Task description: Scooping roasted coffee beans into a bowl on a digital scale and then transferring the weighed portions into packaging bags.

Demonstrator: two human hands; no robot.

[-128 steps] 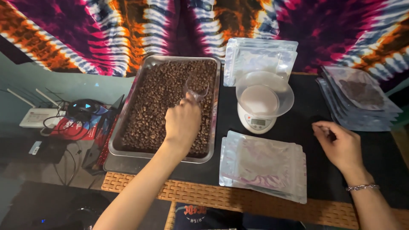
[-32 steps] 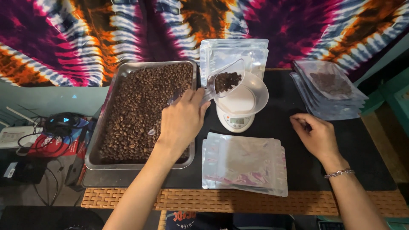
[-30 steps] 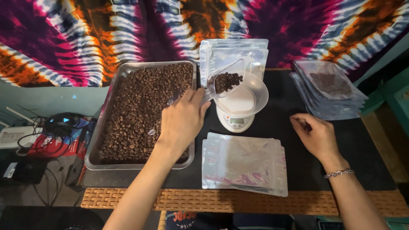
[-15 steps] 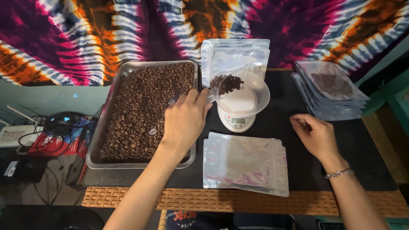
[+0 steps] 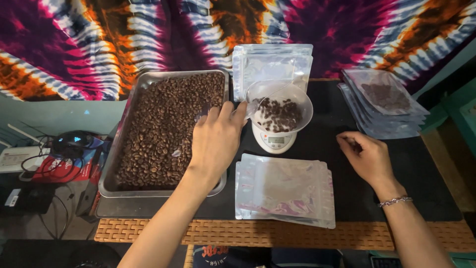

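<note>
So the left hand (image 5: 215, 141) has its fingers pinched round a clear plastic scoop (image 5: 258, 101) tipped over the bowl (image 5: 280, 106) of glossy coffee beans on the little white scale (image 5: 272, 141), metal bean tray (image 5: 163, 129) just left of the knuckles, flat shiny pouches (image 5: 285, 193) below them, while the right hand (image 5: 364, 156) rests loosely curled on the black tabletop (image 5: 337, 124).

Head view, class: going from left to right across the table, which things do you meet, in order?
Metal tray of coffee beans → left hand → scale with a bowl of beans → right hand → stack of filled pouches.
</note>
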